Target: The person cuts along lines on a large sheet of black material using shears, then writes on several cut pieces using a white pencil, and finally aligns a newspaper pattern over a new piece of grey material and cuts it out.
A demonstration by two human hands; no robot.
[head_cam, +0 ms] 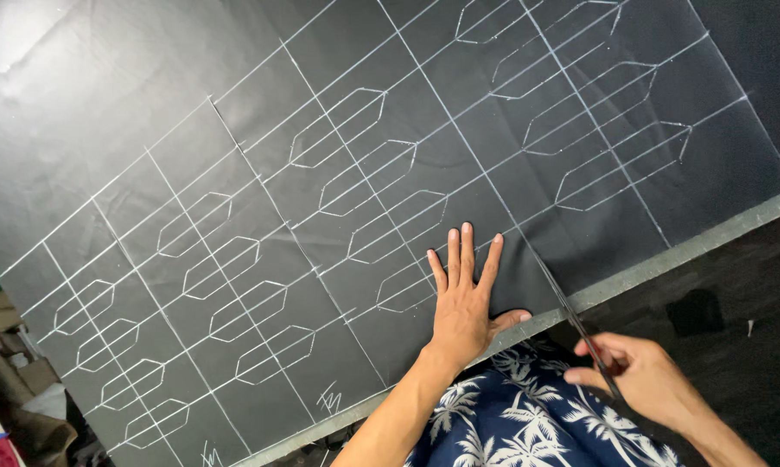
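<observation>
On black fabric: left hand flat; right hand gripping scissors.

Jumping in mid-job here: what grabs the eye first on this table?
The dark grey fabric sheet chalked with white grid lines and long hexagons fills the table. At its near edge, the left hand lies flat on it, while the right hand works long metal scissors along a chalk line.
</observation>
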